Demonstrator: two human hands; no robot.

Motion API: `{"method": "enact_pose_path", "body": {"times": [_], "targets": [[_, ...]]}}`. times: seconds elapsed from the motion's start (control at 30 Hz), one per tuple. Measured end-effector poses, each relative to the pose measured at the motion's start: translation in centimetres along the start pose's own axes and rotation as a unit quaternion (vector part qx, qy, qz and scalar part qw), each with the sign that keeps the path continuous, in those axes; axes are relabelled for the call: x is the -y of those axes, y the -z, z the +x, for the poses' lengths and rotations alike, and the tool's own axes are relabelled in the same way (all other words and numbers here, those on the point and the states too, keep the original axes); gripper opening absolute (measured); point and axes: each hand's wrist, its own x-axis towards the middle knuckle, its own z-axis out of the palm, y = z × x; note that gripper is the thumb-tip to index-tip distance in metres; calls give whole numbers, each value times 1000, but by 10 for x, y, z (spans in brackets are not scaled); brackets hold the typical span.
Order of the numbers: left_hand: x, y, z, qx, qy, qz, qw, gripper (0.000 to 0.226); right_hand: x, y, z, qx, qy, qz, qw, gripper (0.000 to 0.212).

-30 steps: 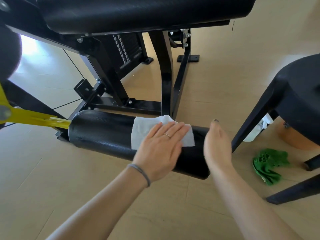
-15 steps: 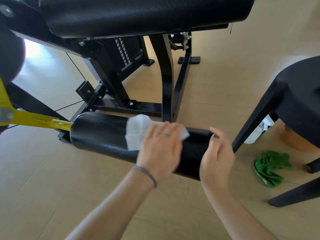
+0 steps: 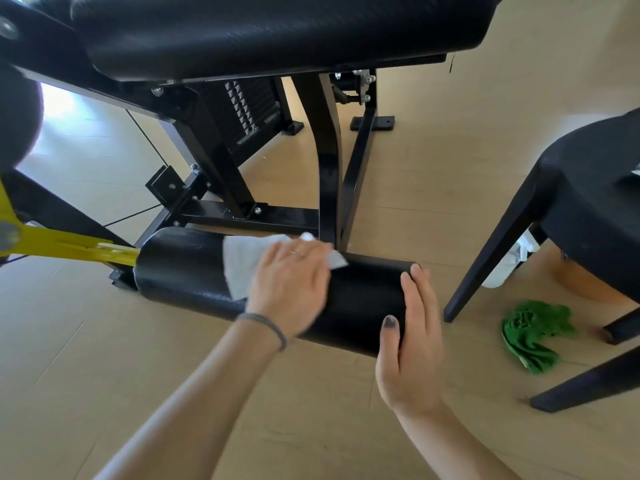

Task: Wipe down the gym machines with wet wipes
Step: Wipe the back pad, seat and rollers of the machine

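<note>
A black padded roller (image 3: 180, 268) of the gym machine lies low across the middle, fixed to a yellow arm (image 3: 65, 245) on the left. A white wet wipe (image 3: 242, 261) is spread over the roller's top. My left hand (image 3: 291, 282) presses flat on the wipe with straight fingers. My right hand (image 3: 412, 341) rests against the roller's right end, fingers straight along the end and thumb on the front face. The machine's black seat pad (image 3: 277, 29) spans the top of the view.
The machine's black steel frame (image 3: 329, 161) and weight stack (image 3: 249, 109) stand behind the roller. A black stool (image 3: 595, 188) is at the right. A green cloth (image 3: 533, 334) lies on the wooden floor beside it, and a white bottle (image 3: 505, 268) sits under the stool.
My left hand has slid the wipe leftward along the roller and further over its top. My right hand came in from the air and now steadies the roller's right end.
</note>
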Motion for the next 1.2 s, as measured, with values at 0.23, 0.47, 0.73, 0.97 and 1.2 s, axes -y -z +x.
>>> {"method": "enact_pose_path", "body": {"times": [0.23, 0.47, 0.73, 0.97, 1.2], "targets": [[30, 7, 0, -10, -88, -18, 996, 48, 24, 17, 65, -10, -216, 78, 973, 47], [98, 12, 12, -20, 190, -10, 981, 57, 19, 0, 45, 12, -195, -13, 981, 59], [-21, 10, -18, 11, -176, -6, 984, 48, 16, 4, 13, -45, -127, 137, 981, 42], [70, 10, 0, -25, 131, 3, 991, 54, 13, 8, 56, 49, -338, 174, 923, 56], [-47, -3, -23, 20, -197, -63, 978, 45, 11, 4, 16, -3, -161, 119, 980, 45]]}}
